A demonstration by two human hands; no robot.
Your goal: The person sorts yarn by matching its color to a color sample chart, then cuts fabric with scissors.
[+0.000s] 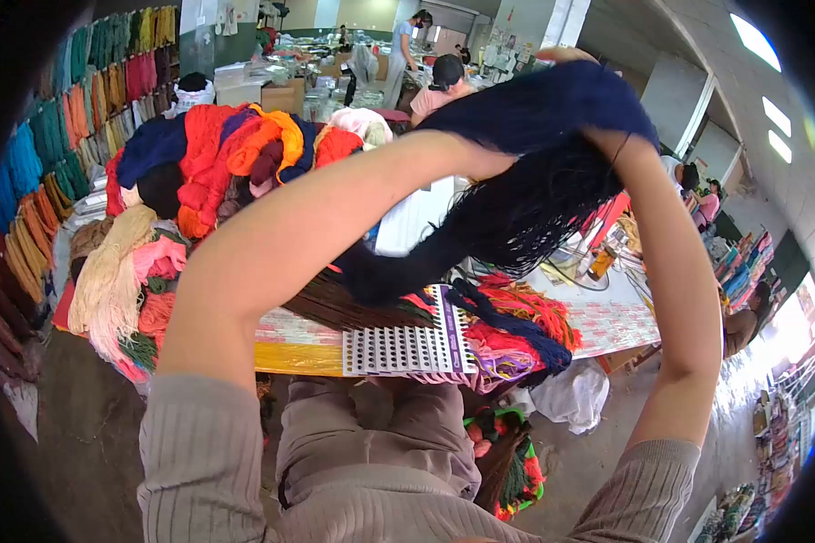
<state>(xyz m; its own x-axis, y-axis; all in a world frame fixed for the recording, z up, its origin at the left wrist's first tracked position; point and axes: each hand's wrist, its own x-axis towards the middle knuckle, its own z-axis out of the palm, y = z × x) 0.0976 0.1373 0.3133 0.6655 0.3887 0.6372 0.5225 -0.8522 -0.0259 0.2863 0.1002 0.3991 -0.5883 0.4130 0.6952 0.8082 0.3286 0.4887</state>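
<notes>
A large skein of navy yarn (543,109) is raised in front of me, draped over both my wrists. My left forearm (353,195) reaches in from the left, and its hand is hidden behind the yarn. From the right, my right forearm (656,226) goes up into the skein. A blurred bit of a hand (566,55) shows above the yarn, probably my right hand, its fingers unclear. Dark strands hang down toward the table. Below them lie brown yarn (353,303) and white punched cards (398,351) with round holes.
Colourful skeins (213,163) are piled at the table's left. Red and navy yarn (525,326) lies right of the cards. A white plastic bag (575,396) and a green-rimmed basket (540,489) are below the table. Several people (444,86) are in the background. Yarn racks (91,109) stand left.
</notes>
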